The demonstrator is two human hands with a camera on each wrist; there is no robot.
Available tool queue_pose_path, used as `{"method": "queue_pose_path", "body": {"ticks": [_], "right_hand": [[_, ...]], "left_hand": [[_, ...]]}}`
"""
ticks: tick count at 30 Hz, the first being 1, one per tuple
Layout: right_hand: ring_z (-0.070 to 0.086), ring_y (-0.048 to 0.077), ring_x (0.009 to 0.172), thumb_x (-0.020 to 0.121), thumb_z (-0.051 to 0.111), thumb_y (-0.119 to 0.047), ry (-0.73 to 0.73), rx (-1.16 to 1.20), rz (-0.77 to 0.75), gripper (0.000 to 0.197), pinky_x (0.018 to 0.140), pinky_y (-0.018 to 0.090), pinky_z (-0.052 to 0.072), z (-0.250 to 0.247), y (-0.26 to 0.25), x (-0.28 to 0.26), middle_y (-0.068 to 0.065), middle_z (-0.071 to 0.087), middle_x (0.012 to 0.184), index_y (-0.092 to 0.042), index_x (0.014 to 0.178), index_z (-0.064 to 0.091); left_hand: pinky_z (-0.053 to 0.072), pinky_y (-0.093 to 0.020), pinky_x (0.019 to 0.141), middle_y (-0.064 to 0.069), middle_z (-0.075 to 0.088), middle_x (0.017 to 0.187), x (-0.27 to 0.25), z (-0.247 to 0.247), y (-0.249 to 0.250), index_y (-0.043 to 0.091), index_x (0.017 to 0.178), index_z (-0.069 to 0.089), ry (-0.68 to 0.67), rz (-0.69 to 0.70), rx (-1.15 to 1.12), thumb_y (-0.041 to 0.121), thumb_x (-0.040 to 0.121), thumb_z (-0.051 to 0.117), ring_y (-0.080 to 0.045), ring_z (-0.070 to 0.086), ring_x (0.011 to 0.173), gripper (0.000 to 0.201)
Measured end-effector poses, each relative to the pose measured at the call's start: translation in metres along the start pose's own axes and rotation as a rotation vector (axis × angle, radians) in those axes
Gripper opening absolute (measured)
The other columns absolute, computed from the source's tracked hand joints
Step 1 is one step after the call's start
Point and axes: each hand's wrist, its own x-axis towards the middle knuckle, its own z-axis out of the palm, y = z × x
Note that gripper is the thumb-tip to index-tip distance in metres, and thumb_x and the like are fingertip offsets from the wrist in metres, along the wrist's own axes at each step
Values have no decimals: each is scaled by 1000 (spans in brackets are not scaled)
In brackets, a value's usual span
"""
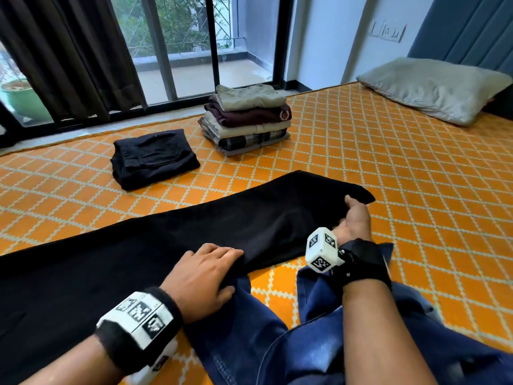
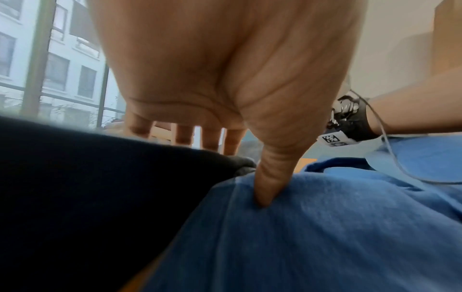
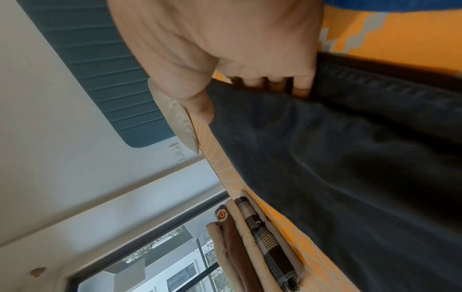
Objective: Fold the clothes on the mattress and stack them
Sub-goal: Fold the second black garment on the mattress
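Long black trousers [image 1: 194, 232] lie spread across the orange mattress [image 1: 416, 190], running from lower left to right. My left hand [image 1: 222, 270] lies flat on their near edge with straight fingers, while its thumb [image 2: 270, 177] presses into the blue jeans [image 1: 319, 343] beside them. My right hand [image 1: 355, 212] grips the right end of the trousers, thumb on top and fingers curled under the cloth [image 3: 350, 168]. A pile of several folded clothes [image 1: 247, 118] stands at the far side. A folded black garment [image 1: 152, 158] lies to its left.
A grey pillow [image 1: 435, 87] rests at the far right of the mattress. Barred windows and a dark curtain [image 1: 69, 51] run along the far edge. The blue jeans lie crumpled under my right forearm near the front edge.
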Motion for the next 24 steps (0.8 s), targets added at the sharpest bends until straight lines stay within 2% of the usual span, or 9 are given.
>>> {"method": "queue_pose_path", "body": {"ticks": [3,7,12,14,16,17,18,21,24], "right_hand": [[74,32,83,99,67,-32,-77,28,42,27,68,44,55,-1,2,1,14,75,94,-9,113,70],[67,41,119,87,82,-17,-202,59,-218,44,98,62,53,7,3,2,19,72,125,-12,129,69],[42,20,146,96,67,-25,-259,9,-400,40,118,50,25,9,-25,-1,-16,59,141,-33,135,67],[52,23,136,93,71,-18,-76,-78,-411,32,112,48,39,-5,-21,12,2,61,143,-22,125,72],[68,37,116,77,78,-19,170,-138,-315,10,84,47,53,-20,-16,24,25,71,120,-13,81,72],[69,44,110,66,79,-29,290,-193,-276,23,75,47,53,-27,-14,34,31,70,112,-14,69,62],[69,48,107,56,77,-38,387,-260,-240,34,73,53,57,-31,-16,35,32,69,112,-14,73,59],[67,36,97,57,80,-38,468,-326,-230,64,73,44,59,-41,-16,55,15,62,121,-8,111,60],[71,34,90,37,89,-45,445,-405,-181,93,72,43,59,-46,-6,63,16,68,118,-5,115,59]], "left_hand": [[43,-43,97,13,42,154,35,-8,22,32,152,31,-70,13,73,46,85,53,-18,43,138,72],[55,-45,89,-3,59,122,83,-28,45,23,131,46,-117,-7,63,49,83,57,-30,62,114,56],[56,-41,78,-10,55,129,113,-24,62,15,156,22,-104,-28,151,50,80,73,-34,65,109,98],[52,-40,75,-12,51,134,117,-17,66,15,162,9,-87,-16,212,48,80,74,-34,63,111,110],[51,-39,76,-12,48,138,122,-13,71,19,163,0,-43,20,227,46,79,74,-34,63,112,115],[52,-40,79,-11,45,142,125,-12,74,21,162,0,-30,45,218,44,79,75,-34,61,113,115],[54,-41,83,-9,41,146,128,-12,77,22,162,1,-30,64,204,44,78,76,-34,58,116,114],[54,-45,94,-7,29,155,142,-15,84,23,159,9,-34,58,92,60,75,76,-36,47,127,114],[46,-49,109,-7,28,160,160,-27,85,18,159,12,-27,-15,-57,78,73,70,-35,41,139,120]]}}
